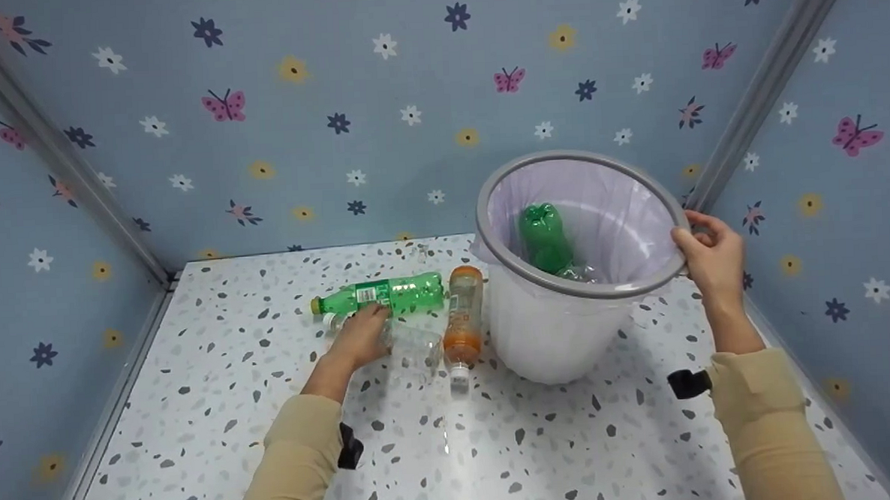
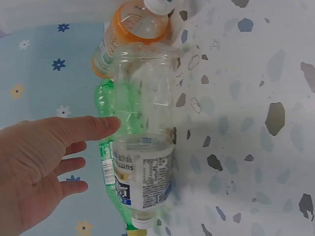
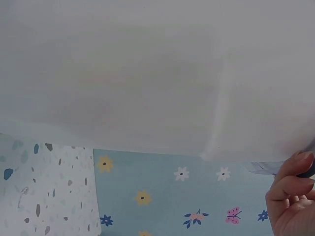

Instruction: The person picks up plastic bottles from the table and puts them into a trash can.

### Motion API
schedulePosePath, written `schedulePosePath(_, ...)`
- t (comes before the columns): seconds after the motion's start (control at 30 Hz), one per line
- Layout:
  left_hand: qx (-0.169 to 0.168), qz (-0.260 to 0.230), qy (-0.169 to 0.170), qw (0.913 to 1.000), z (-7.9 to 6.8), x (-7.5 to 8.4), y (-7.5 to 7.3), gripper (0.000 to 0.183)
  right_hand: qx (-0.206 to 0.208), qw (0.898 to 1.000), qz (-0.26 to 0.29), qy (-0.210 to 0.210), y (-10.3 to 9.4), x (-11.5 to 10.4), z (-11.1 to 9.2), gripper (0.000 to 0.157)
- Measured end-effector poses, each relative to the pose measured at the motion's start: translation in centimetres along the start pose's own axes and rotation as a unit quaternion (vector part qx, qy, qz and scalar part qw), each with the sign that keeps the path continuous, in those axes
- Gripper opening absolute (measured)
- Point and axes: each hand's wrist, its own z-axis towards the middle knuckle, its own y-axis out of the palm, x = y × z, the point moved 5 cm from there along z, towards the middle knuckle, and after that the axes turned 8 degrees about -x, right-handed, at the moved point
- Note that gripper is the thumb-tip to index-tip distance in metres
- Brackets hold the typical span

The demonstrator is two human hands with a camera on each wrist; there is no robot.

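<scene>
My left hand [image 1: 360,336] is over a clear plastic bottle [image 1: 415,349] that lies on its side. In the left wrist view the thumb reaches the near edge of that bottle [image 2: 145,147], and the fingers are not wrapped round it. Just behind it lies a green bottle [image 1: 409,293] with a yellow cap. An orange-banded bottle [image 1: 463,317] with a white cap lies beside the trash can [image 1: 554,335]. My right hand [image 1: 716,257] grips the can's grey rim at the right; in the right wrist view its curled fingers [image 3: 290,191] show at the edge.
A pale purple liner [image 1: 616,220] lines the can. Inside are a green bottle [image 1: 544,238] and something clear, partly hidden. The speckled white table [image 1: 219,410] meets flower-patterned walls [image 1: 379,117] at the back and both sides.
</scene>
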Motion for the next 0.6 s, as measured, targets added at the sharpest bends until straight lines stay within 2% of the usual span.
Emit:
schedulePosePath(0.33, 0.040, 0.096, 0.047, 0.9935, 0.8, -0.2, 2.2, 0.052, 0.001, 1.000, -0.003, -0.005, -0.1, 0.0, 0.0, 0.037)
schedulePosePath(0.43, 0.041, 0.121, 0.047, 0.9907, 1.0, -0.2, 2.6, 0.052, -0.002, 1.000, -0.002, -0.004, -0.1, 0.0, 0.0, 0.038)
schedulePosePath(0.6, 0.035, 0.133, 0.036, 0.9898, 1.2, -0.3, 3.1, 0.050, -0.005, 1.000, 0.003, -0.001, -0.1, 0.0, 0.1, 0.039)
